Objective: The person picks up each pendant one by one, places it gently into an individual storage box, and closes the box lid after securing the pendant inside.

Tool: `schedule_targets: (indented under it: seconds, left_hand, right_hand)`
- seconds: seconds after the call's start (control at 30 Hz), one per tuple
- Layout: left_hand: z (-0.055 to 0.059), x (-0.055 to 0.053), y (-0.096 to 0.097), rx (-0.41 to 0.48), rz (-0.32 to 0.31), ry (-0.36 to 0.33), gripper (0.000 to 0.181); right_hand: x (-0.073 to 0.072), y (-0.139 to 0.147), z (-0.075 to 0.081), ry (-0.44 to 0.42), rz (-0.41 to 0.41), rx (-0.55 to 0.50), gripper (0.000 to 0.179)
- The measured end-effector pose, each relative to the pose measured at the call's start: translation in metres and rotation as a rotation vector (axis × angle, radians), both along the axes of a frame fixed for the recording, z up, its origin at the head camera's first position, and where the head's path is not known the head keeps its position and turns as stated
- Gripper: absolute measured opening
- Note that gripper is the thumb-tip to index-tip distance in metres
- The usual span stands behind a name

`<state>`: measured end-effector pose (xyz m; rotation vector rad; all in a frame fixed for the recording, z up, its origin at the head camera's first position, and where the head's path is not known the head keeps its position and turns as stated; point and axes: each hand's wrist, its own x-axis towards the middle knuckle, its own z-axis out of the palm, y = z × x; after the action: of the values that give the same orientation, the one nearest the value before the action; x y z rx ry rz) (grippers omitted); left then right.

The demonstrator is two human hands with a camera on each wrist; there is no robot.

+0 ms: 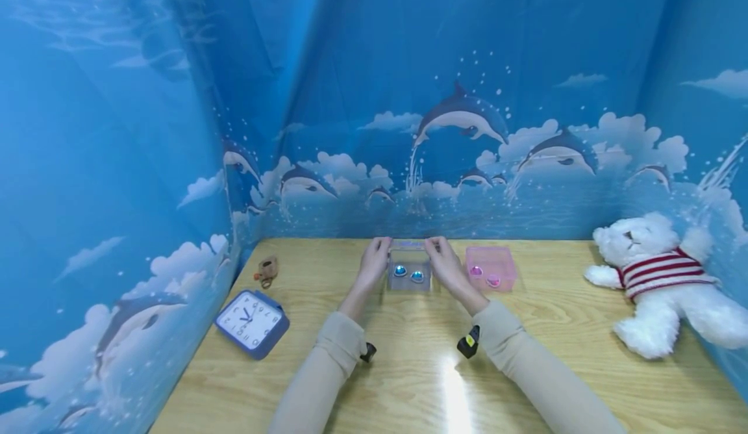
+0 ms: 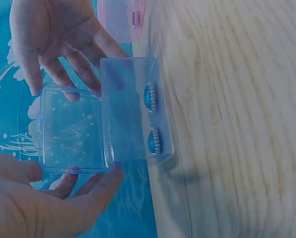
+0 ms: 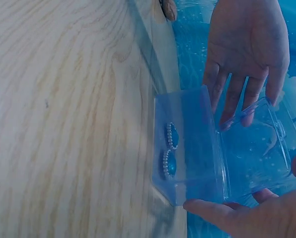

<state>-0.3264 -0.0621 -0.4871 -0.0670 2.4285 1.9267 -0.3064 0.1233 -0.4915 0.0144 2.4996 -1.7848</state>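
A clear bluish plastic box (image 2: 125,109) stands on the wooden table, its transparent lid (image 2: 71,131) swung up and back from the hinge. Inside lie two blue gem ornaments (image 1: 417,276) edged with small pale beads. My left hand (image 1: 376,262) is at the left side of the lid, fingers extended along its edge and thumb by the outer corner. On the opposite side my right hand (image 1: 443,264) faces it, palm inward, with straight fingertips touching the lid's side.
Right of the hands stands a pink clear box (image 1: 507,270) with two pink ornaments (image 1: 493,281). A blue alarm clock (image 1: 248,320) and a small brown trinket (image 1: 267,270) lie at left. A white teddy bear (image 1: 666,291) lies at right. A dolphin-print curtain (image 1: 362,128) borders the table's back.
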Motion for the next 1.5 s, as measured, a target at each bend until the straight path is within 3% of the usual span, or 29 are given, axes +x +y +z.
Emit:
schedule_targets:
  seconds: [0.2,0.43,0.8,1.13,1.5]
  left_hand:
    - [-0.002,0.004,0.000,0.020,-0.023,-0.026,0.041]
    - [-0.006,0.008,-0.001,-0.065,-0.051,0.015,0.042]
    - [-0.018,0.006,-0.006,-0.071,-0.143,0.042,0.046]
    - [-0.021,0.009,-0.005,-0.060,-0.123,0.045,0.049]
    - [-0.029,0.010,-0.003,-0.134,-0.123,0.155,0.043]
  right_hand:
    - [0.003,0.001,-0.002,-0.002,0.030,0.025,0.054]
    - [0.008,0.001,-0.007,0.015,0.043,0.082,0.052]
    - [0.010,0.005,-0.017,0.040,0.063,0.098,0.048]
    - [0.011,0.005,-0.020,0.046,0.101,0.085,0.051]
    - [0.009,0.007,-0.022,0.038,0.103,0.069,0.052]
